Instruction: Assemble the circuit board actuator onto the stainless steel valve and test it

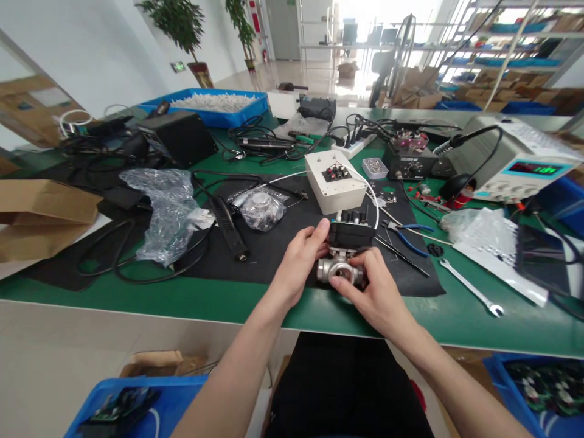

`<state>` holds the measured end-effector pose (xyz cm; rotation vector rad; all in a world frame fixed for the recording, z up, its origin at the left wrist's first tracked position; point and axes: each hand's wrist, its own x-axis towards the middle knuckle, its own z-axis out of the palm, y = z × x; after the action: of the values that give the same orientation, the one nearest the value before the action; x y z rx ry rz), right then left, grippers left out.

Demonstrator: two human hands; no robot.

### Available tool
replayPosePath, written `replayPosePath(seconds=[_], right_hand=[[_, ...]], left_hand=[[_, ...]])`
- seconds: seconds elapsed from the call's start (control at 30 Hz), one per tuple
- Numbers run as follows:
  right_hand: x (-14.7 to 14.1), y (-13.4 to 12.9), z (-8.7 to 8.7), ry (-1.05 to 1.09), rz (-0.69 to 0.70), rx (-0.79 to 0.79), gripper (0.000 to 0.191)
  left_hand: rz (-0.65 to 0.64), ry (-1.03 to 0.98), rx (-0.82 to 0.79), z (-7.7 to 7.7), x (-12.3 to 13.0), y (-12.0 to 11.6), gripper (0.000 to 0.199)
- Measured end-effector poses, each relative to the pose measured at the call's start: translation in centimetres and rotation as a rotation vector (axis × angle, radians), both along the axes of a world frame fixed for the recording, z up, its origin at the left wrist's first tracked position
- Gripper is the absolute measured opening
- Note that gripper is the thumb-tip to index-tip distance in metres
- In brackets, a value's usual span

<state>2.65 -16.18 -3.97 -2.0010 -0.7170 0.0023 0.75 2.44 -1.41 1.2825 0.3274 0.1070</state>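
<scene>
A steel valve (325, 272) with a black actuator housing (350, 236) on top stands near the bench's front edge, its round port facing me. My left hand (298, 261) is closed against the left side of the housing, with the thumb at its upper edge. On the valve body, my right hand (376, 289) has its thumb by the open port and its fingers behind. A white cable (375, 204) curves up from the housing toward a pale control box (335, 185) with small terminals, just behind it.
Right of the valve lie blue-handled pliers (410, 240), black tweezers (404, 255) and a wrench (472, 287). Left are a bagged metal part (261, 207), bubble wrap (164, 213) and a black handheld tool (228, 228) with a cable. A power supply (515, 158) stands at the right.
</scene>
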Motion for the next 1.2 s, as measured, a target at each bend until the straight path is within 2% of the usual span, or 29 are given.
replayPosePath(seconds=[0.07,0.17,0.33,0.53,0.67,0.77,0.87,0.97,1.07,1.2], right_hand=[[-0.3,-0.2,0.0,-0.015,0.005,-0.012,0.033],[-0.4,-0.3,0.0,-0.042,0.012,-0.015,0.033],[-0.1,-0.1,0.3,-0.129,0.029,-0.036,0.028],[-0.4,0.4,-0.2,-0.157,0.028,0.036,0.034],[-0.8,-0.2,0.4,-0.152,-0.005,0.007,0.032],[-0.5,-3.4,1.3,-0.282,-0.117,-0.093,0.028],[0.6,-9.3,1.8,-0.461,-0.271,-0.304,0.019],[2.1,-15.7,1.2,-0.469,-0.354,-0.529,0.028],[3.6,-20.1,0.4,-0.343,-0.347,-0.712,0.038],[5.5,-22.1,0.3,-0.048,-0.337,-0.761,0.039]], left_hand=[[-0.112,0.054,-0.002,1.0,0.8,0.3,0.067],[-0.169,0.069,0.017,1.7,1.4,0.1,0.073],[-0.213,0.02,0.065,0.8,2.1,-0.9,0.054],[-0.213,0.002,0.028,0.5,1.8,-0.5,0.053],[-0.224,0.012,0.007,0.4,1.6,-0.1,0.054],[-0.215,0.029,-0.053,-0.1,1.6,0.1,0.057],[-0.209,0.039,-0.081,-0.6,1.6,0.2,0.061],[-0.206,0.052,-0.098,-0.8,1.6,0.1,0.063],[-0.202,0.059,-0.151,-0.7,1.6,-0.1,0.066],[-0.2,0.059,-0.18,-0.4,1.6,-0.4,0.069]])
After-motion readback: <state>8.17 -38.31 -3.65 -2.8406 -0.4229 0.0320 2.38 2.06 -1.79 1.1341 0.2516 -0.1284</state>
